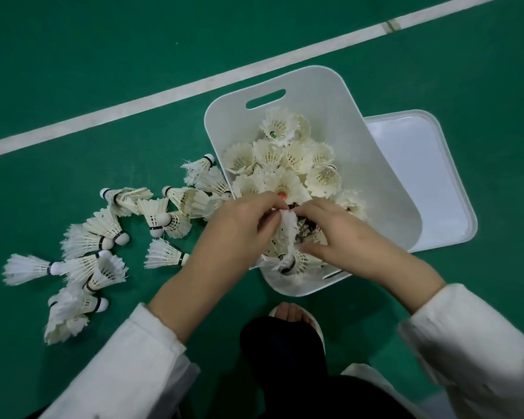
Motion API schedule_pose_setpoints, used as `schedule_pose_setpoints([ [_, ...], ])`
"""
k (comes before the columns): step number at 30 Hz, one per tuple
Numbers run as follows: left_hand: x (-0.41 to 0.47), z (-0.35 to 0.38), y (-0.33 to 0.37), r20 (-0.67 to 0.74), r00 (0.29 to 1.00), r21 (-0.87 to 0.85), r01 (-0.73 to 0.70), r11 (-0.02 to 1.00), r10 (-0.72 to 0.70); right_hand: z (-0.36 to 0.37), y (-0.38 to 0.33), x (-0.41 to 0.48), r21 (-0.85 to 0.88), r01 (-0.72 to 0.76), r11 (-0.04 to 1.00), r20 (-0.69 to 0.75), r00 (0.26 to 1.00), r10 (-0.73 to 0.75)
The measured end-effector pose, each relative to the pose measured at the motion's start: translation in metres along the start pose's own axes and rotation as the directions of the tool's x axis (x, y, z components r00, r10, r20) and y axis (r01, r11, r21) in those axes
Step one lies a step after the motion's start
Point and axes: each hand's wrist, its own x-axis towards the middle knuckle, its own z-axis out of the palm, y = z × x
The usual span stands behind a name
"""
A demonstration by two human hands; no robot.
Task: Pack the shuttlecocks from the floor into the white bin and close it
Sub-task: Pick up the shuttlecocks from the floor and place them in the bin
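The white bin stands open on the green floor, holding several white feather shuttlecocks. Over its near end my left hand and my right hand meet, both pinching one white shuttlecock that hangs cork down between them. Several more shuttlecocks lie scattered on the floor to the left of the bin. The bin's white lid lies flat on the floor, partly under the bin's right side.
A white court line crosses the green floor diagonally behind the bin. My foot in a white slipper and a dark trouser leg sit just in front of the bin. White sleeves cover both forearms.
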Motion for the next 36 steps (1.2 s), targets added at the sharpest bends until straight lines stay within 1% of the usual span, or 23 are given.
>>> schedule_pose_setpoints([
  [1, 0.0, -0.002, -0.002, -0.012, 1.0, -0.002, 0.019, 1.0, -0.019, 0.002, 0.002, 0.004, -0.046, -0.023, 0.999, -0.019, 1.0, 0.022],
  [2, -0.001, -0.005, -0.006, -0.031, 0.999, -0.004, 0.041, 0.999, -0.042, 0.001, 0.004, 0.007, -0.056, -0.06, 0.997, -0.058, 0.997, 0.057],
  [4, -0.003, -0.014, -0.013, -0.065, 0.994, -0.027, 0.082, 0.996, -0.084, -0.003, 0.01, 0.011, -0.01, -0.147, 0.989, -0.144, 0.979, 0.144],
  [6, -0.007, -0.019, -0.02, -0.085, 0.991, -0.061, 0.102, 0.993, -0.107, -0.004, 0.013, 0.011, -0.014, -0.181, 0.983, -0.181, 0.968, 0.175],
  [7, -0.008, -0.02, -0.023, -0.091, 0.989, -0.07, 0.108, 0.992, -0.114, -0.003, 0.013, 0.012, -0.037, -0.172, 0.984, -0.15, 0.975, 0.165],
  [9, -0.009, -0.019, -0.026, -0.092, 0.989, -0.067, 0.114, 0.991, -0.12, 0.003, 0.012, 0.014, -0.102, -0.115, 0.988, -0.036, 0.993, 0.112],
  [11, -0.01, -0.016, -0.025, -0.085, 0.99, -0.044, 0.106, 0.993, -0.11, 0.01, 0.01, 0.017, -0.167, -0.057, 0.984, 0.027, 0.998, 0.062],
  [15, -0.008, -0.01, -0.021, -0.08, 0.992, 0.014, 0.103, 0.995, -0.101, 0.018, 0.004, 0.024, -0.117, -0.088, 0.989, 0.146, 0.984, 0.104],
  [17, -0.006, -0.008, -0.02, -0.1, 0.991, 0.032, 0.091, 0.995, -0.088, 0.019, 0.001, 0.024, -0.195, -0.057, 0.979, 0.19, 0.977, 0.095],
  [18, -0.005, -0.008, -0.019, -0.121, 0.99, 0.046, 0.085, 0.995, -0.079, 0.017, 0.0, 0.022, -0.248, -0.022, 0.969, 0.18, 0.981, 0.069],
  [19, -0.004, -0.008, -0.017, -0.147, 0.987, 0.063, 0.08, 0.995, -0.071, 0.014, -0.001, 0.019, -0.278, 0.017, 0.96, 0.132, 0.991, 0.021],
  [20, -0.002, -0.009, -0.016, -0.178, 0.982, 0.077, 0.077, 0.994, -0.062, 0.007, -0.003, 0.015, -0.263, 0.053, 0.963, 0.035, 0.998, -0.045],
  [21, 0.001, -0.009, -0.016, -0.211, 0.976, 0.083, 0.078, 0.994, -0.059, 0.0, -0.007, 0.01, -0.188, 0.078, 0.979, -0.084, 0.992, -0.095],
  [22, 0.005, -0.009, -0.015, -0.242, 0.968, 0.078, 0.083, 0.993, -0.062, -0.009, -0.012, 0.006, -0.067, 0.097, 0.993, -0.191, 0.976, -0.108],
  [23, 0.009, -0.009, -0.013, -0.267, 0.961, 0.064, 0.089, 0.994, -0.069, -0.017, -0.019, 0.002, 0.066, 0.113, 0.991, -0.259, 0.961, -0.092],
  [24, 0.014, -0.008, -0.01, -0.287, 0.955, 0.044, 0.091, 0.995, -0.075, -0.022, -0.024, 0.0, 0.176, 0.121, 0.977, -0.272, 0.96, -0.07],
  [25, 0.018, -0.006, -0.007, -0.299, 0.951, 0.021, 0.084, 0.996, -0.074, -0.025, -0.031, 0.0, 0.242, 0.115, 0.963, -0.245, 0.968, -0.054],
  [26, 0.023, -0.004, -0.003, -0.302, 0.951, 0.002, 0.072, 0.997, -0.068, -0.026, -0.035, 0.002, 0.259, 0.104, 0.96, -0.205, 0.977, -0.051],
  [28, 0.03, 0.002, 0.002, -0.288, 0.956, -0.002, 0.062, 0.998, -0.06, -0.023, -0.039, 0.007, 0.225, 0.078, 0.971, -0.16, 0.986, -0.043],
  [33, 0.037, -0.001, 0.001, -0.254, 0.964, -0.05, 0.07, 0.996, -0.08, -0.025, -0.023, 0.021, 0.221, 0.059, 0.973, -0.246, 0.969, -0.003],
  [35, 0.036, -0.008, -0.001, -0.173, 0.981, 0.017, 0.092, 0.996, -0.088, -0.031, -0.011, 0.035, 0.249, 0.02, 0.968, -0.337, 0.939, 0.068],
  [36, 0.035, -0.012, -0.005, -0.13, 0.988, 0.089, 0.099, 0.991, -0.087, -0.034, 0.0, 0.044, 0.272, -0.015, 0.962, -0.397, 0.909, 0.126],
])
